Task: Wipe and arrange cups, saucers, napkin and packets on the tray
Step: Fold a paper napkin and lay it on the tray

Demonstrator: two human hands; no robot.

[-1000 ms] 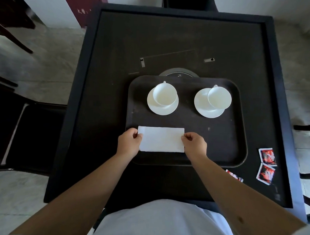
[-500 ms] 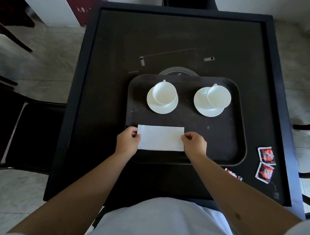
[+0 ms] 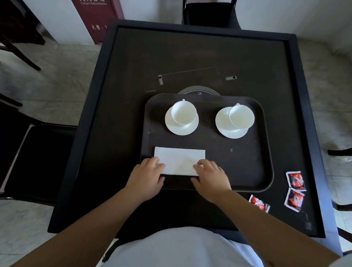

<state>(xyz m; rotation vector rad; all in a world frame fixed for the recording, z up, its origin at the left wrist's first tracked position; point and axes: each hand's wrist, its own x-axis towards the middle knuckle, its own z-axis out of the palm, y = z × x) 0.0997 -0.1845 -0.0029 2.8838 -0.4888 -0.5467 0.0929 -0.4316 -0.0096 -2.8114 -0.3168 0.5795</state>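
Both hands lie flat and loose on the white napkin (image 3: pixel 179 161) near the lower centre of the frame, neither grip closed around anything. The left hand (image 3: pixel 146 176) has its fingertips spread on the napkin's lower left corner; the right hand (image 3: pixel 211 177) rests its fingers on the lower right corner. The one napkin lies folded into a rectangle on the near part of the dark tray (image 3: pixel 249 166). Above it on the tray stand two white cups, the left cup (image 3: pixel 183 114) and the right cup (image 3: pixel 241 116), each on its own saucer, two saucers in all. Three red packets (image 3: pixel 295 180) lie on the tabletop (image 3: pixel 115 131) at the lower right, off the tray.
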